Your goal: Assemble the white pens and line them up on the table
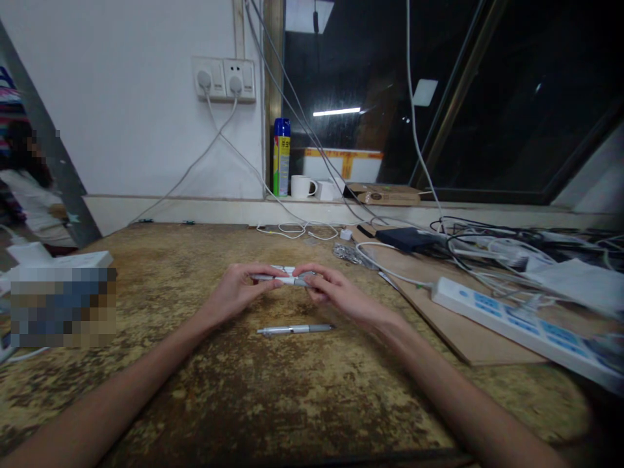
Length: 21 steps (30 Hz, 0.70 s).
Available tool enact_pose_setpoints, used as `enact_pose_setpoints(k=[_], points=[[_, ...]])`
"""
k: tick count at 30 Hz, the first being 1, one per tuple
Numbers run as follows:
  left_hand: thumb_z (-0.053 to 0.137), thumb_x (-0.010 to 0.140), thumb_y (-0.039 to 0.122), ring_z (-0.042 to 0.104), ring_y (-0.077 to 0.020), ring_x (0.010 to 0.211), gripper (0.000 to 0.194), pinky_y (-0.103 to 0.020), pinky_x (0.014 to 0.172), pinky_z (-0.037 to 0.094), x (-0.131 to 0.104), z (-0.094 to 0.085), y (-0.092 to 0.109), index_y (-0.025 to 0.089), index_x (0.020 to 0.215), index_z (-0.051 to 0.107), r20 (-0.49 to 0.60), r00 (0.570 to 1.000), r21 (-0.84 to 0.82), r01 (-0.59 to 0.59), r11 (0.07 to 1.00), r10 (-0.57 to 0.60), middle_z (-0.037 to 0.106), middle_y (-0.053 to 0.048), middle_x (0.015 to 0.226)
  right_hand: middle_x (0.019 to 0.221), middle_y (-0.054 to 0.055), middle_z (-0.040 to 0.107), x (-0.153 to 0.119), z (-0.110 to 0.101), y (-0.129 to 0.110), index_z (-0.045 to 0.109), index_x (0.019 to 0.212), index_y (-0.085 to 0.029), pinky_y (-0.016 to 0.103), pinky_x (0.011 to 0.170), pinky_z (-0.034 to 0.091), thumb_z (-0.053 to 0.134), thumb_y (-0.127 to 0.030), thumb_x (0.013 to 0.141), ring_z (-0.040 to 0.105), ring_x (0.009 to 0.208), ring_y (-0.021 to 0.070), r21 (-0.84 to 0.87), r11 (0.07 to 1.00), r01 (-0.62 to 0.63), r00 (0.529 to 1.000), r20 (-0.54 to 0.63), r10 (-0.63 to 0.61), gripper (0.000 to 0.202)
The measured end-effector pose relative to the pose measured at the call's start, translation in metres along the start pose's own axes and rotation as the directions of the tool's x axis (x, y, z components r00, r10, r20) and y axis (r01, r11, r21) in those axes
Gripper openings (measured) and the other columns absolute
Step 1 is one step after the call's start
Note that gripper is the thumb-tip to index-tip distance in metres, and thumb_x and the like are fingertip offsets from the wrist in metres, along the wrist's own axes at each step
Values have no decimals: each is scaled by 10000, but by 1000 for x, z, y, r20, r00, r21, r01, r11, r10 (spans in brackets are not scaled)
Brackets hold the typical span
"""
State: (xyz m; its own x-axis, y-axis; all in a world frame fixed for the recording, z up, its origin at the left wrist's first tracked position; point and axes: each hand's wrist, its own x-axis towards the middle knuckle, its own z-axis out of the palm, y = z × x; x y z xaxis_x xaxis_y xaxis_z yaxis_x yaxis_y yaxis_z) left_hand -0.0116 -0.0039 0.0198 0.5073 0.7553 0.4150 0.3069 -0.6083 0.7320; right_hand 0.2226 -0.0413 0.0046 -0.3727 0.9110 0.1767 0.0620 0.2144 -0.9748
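Between my two hands a white and grey pen (287,280) lies level, one end in each hand. My left hand (238,284) pinches its left part between thumb and fingers. On the right part, the fingers of my right hand (331,289) are closed, hiding some of the barrel. Just behind it shows a second white pen-like piece (283,268), partly covered by my fingers; whether it touches the held pen I cannot tell. Nearer to me, another white and grey pen (295,329) rests on the worn wooden table (234,403).
At right, a white power strip (511,325) and tangled cables lie over a brown board (468,338). A crumpled silvery bag (353,255) sits beyond my right hand. A spray can (281,159) and white mug (302,187) stand on the sill. A person (34,188) is far left.
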Motion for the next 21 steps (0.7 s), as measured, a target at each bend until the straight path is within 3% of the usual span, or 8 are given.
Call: enact_pose_setpoints(k=[3, 6, 8, 12, 15, 18, 21], points=[[772, 822, 408, 695, -218, 789, 304, -299, 697, 496, 1, 1, -1, 207, 1048, 803, 1, 992, -83, 128, 988, -128, 798, -62, 934, 579, -65, 386, 0, -1, -1, 609, 1152, -202, 269, 534, 227, 503, -368, 962, 321, 520, 120, 91, 996, -16, 1000, -15, 18, 275], [830, 745, 436, 635, -171, 655, 395, -265, 581, 441, 4, 4, -7, 176, 1038, 775, -46, 968, -195, 234, 953, -247, 775, -53, 841, 632, -24, 548, -1, 0, -1, 586, 1184, -195, 284, 610, 362, 513, -364, 964, 480, 588, 140, 135, 990, -33, 998, 54, 26, 287], [848, 726, 439, 641, -170, 701, 442, -255, 590, 440, 5, 7, -13, 176, 1067, 745, -47, 960, -290, 253, 923, -277, 774, -59, 896, 712, 12, 638, 0, 2, 0, 572, 1199, -206, 312, 693, 429, 507, -403, 975, 569, 673, 166, 128, 991, -44, 994, 107, 30, 306], [833, 768, 418, 675, -204, 935, 471, -268, 727, 488, 7, 12, -23, 190, 1151, 680, -54, 952, -480, 240, 844, -302, 758, -86, 1072, 940, 45, 687, 3, 5, 3, 613, 1133, -231, 326, 792, 457, 538, -451, 975, 615, 864, 183, -6, 999, 35, 998, 51, -34, 281], [766, 837, 448, 674, -216, 963, 400, -289, 772, 499, 7, 14, -21, 183, 1128, 696, -19, 956, -546, 234, 804, -291, 741, -102, 1099, 1049, 49, 676, 8, 6, 6, 645, 1117, -245, 332, 843, 461, 551, -450, 975, 605, 967, 189, -91, 991, 97, 994, -41, -101, 266], [675, 904, 484, 663, -212, 925, 360, -296, 781, 495, 5, 15, -14, 191, 1104, 735, 81, 970, -526, 237, 817, -229, 736, -84, 1032, 1116, 52, 679, 15, 8, 8, 653, 1131, -251, 345, 903, 458, 560, -467, 969, 602, 1022, 193, -117, 981, 154, 974, -151, -171, 286], [640, 921, 496, 626, -196, 840, 355, -277, 726, 465, 3, 15, -7, 205, 1081, 769, 154, 975, -390, 210, 896, -162, 722, -49, 923, 1102, 43, 677, 23, 15, 7, 668, 1069, -235, 338, 928, 453, 587, -487, 944, 599, 1020, 191, -92, 969, 228, 953, -184, -242, 292]])
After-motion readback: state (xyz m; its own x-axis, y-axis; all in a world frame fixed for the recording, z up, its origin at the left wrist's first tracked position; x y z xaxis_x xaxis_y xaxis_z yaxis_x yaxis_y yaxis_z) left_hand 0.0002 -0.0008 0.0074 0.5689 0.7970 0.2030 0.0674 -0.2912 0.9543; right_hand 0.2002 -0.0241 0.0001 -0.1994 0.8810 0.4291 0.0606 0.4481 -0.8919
